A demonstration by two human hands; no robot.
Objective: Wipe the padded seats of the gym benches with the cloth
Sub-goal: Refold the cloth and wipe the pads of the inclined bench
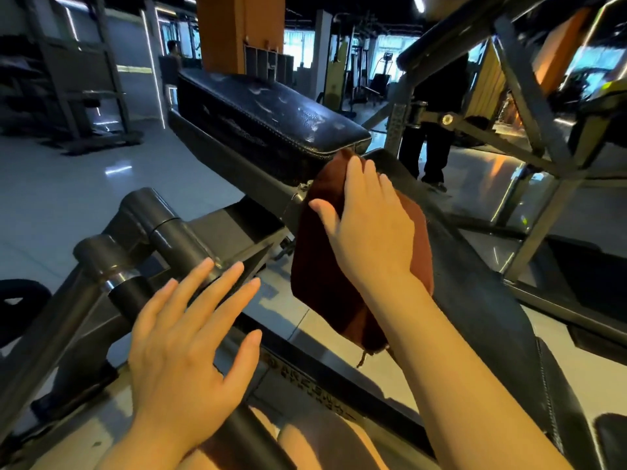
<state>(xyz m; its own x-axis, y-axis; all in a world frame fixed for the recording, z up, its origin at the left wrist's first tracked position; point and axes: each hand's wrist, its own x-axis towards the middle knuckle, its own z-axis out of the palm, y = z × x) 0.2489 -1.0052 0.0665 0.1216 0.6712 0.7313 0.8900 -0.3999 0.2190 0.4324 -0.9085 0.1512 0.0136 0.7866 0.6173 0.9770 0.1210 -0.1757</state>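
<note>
Cloth, a dark reddish-brown towel folded into a thick pad, lies pressed flat on the upper end of the long black bench pad that slopes down toward the lower right, and its top edge reaches just under the near corner of the worn upper pad. The fold probably gives the palm a broad, even wiping face, and part of it hangs off the pad's left edge toward the floor. The right hand lies on top of the cloth with fingers straight and pointing up the slope, thumb spread out to the left; it presses the cloth down rather than gripping it, which suits a sliding stroke along the padding. The forearm runs in line with the pad. The left hand holds nothing, its fingers spread and relaxed, hovering over the grey steel frame left of the bench; whether the fingertips touch the tube I cannot tell, and it looks kept clear for balance. The upper pad shows pale smears, so wiping there seems not yet finished.
</note>
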